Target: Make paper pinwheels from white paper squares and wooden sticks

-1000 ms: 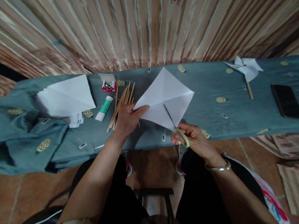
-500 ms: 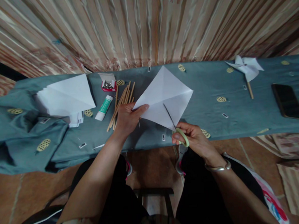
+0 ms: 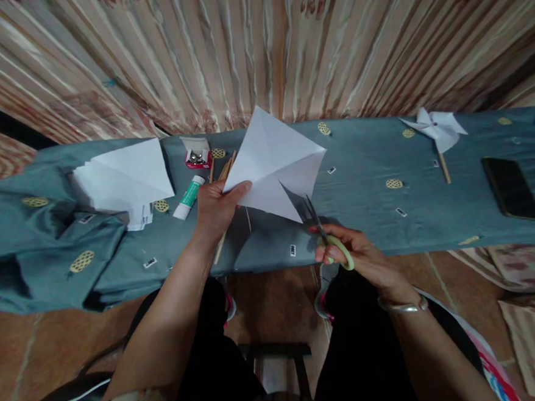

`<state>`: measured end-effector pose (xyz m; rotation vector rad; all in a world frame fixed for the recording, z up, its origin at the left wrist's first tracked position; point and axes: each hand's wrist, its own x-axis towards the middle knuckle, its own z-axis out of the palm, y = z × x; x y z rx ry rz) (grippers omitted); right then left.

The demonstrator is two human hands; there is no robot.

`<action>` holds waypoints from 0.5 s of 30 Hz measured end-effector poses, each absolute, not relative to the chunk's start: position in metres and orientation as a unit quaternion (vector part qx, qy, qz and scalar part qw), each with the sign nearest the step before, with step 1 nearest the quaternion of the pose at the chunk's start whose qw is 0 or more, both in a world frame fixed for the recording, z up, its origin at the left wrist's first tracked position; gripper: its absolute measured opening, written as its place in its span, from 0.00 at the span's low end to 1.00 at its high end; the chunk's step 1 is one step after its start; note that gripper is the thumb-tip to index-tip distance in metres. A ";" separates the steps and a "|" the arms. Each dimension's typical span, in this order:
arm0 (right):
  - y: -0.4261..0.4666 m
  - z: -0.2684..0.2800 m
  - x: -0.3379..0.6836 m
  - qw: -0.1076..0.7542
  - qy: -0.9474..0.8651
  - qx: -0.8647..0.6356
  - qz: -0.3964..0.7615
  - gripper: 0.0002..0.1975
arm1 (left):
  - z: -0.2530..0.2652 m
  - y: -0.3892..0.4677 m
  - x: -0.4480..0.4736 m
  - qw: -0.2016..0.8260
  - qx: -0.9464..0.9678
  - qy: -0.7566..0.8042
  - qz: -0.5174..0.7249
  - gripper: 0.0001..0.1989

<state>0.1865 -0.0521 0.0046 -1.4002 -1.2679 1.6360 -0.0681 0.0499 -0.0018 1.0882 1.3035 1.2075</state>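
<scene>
My left hand (image 3: 220, 207) pinches the left corner of a creased white square of paper (image 3: 271, 154), thumb on top. The sheet is held above the table, and a slit runs from its near corner toward the middle, the edges spread apart. My right hand (image 3: 351, 249) grips scissors (image 3: 337, 250) by their pale green handles. Their blades point up and away, just right of the paper's near corner and apart from the slit. Wooden sticks (image 3: 220, 251) lie partly hidden under the sheet and my left hand.
A green-and-white glue stick (image 3: 189, 197) and a red box of metal pins (image 3: 197, 159) lie left of the sticks. White sheets (image 3: 128, 173) are stacked farther left. On the right are a paper pinwheel (image 3: 439, 128) on a stick and a phone (image 3: 511, 187). A curtain (image 3: 248, 49) hangs behind.
The scissors have come out of the paper, moving slightly right and nearer to me. My left hand has shifted the sheet left, and the slit now gapes.
</scene>
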 end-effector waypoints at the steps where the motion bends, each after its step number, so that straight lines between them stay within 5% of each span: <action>1: -0.052 0.006 0.193 0.326 -0.486 -0.539 0.606 0.30 | -0.001 0.051 -0.070 0.502 0.445 0.539 0.510 0.12; 10: -0.035 0.007 0.225 0.516 -0.443 -0.636 0.366 0.24 | -0.005 0.047 -0.066 0.556 0.524 0.517 0.386 0.13; 15: -0.029 0.007 0.220 0.442 -0.519 -0.636 0.362 0.28 | -0.008 0.039 -0.056 0.533 0.612 0.512 0.281 0.13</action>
